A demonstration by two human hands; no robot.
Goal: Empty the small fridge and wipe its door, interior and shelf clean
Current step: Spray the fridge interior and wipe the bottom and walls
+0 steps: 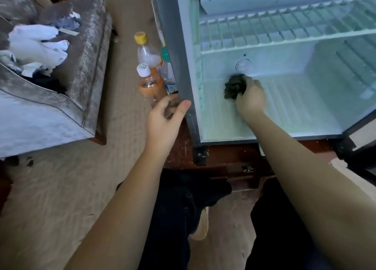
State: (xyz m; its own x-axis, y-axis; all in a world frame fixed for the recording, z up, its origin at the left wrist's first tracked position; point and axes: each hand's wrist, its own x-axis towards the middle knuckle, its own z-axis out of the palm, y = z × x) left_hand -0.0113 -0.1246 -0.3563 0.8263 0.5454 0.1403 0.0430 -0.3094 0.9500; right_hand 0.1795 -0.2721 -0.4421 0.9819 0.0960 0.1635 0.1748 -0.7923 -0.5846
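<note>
The small fridge with a grey metal frame [184, 66] stands open on a dark red-brown wooden stand [223, 157]. Its white plastic interior holds only a white-coated wire shelf [284, 29] across the upper part. The floor is ribbed, and a round clear disc [243, 65] sits on the back wall.

At the back left corner of that floor, the right hand [251, 98] grips a dark, crumpled cloth [233, 87], fingers curled round it and pressing it down. The left hand [164, 119] holds the frame's left edge low down, thumb on the front face and fingers wrapped round the side.

Three clear plastic bottles stand just beside the fridge's left wall:
- a yellow-capped bottle [147, 53] with orange drink
- a white-capped bottle [149, 84], its cap writing too blurred to read
- a green-capped bottle [167, 70]

Beige ribbed carpet [61, 178] stretches left to a grey velvet armchair [81, 76] with crumpled white fabric [38, 43] on its seat.
</note>
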